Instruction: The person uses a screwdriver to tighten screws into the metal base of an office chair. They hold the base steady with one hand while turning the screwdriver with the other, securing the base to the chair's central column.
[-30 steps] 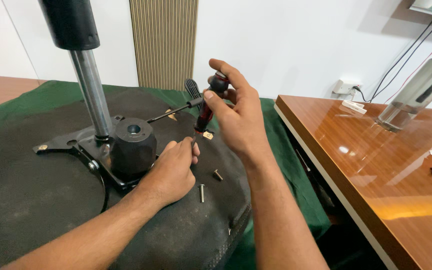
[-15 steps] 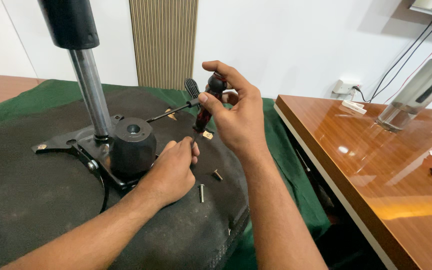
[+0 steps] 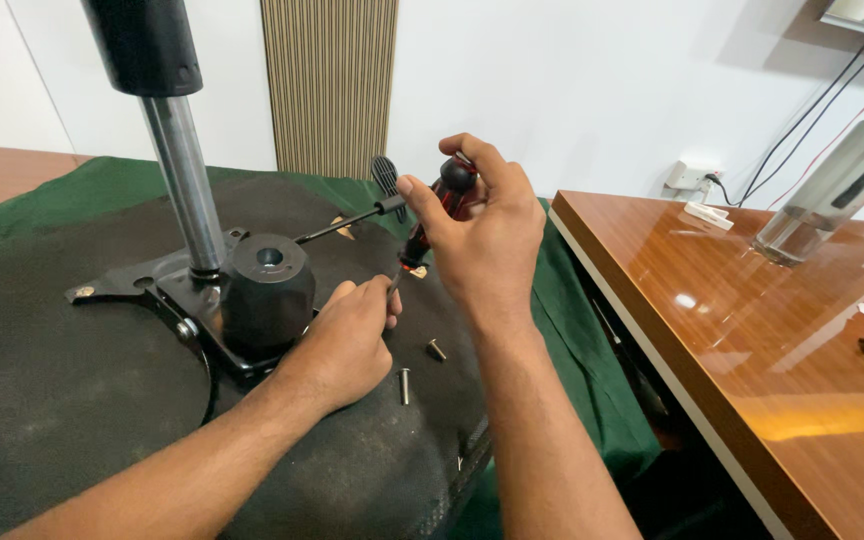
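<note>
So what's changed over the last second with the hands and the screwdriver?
Very little. The right hand has sunk slightly with the screwdriver, still gripping its handle from above. The left hand stays curled at the tip, and the two loose screws haven't moved.

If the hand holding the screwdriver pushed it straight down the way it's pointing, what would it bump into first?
Probably the left hand: the screwdriver in the right hand slants down toward its fingers on the black seat underside. Depth is unclear.

A glossy wooden table (image 3: 752,330) bears a clear bottle (image 3: 832,180); green cloth (image 3: 572,330) hangs beside.
</note>
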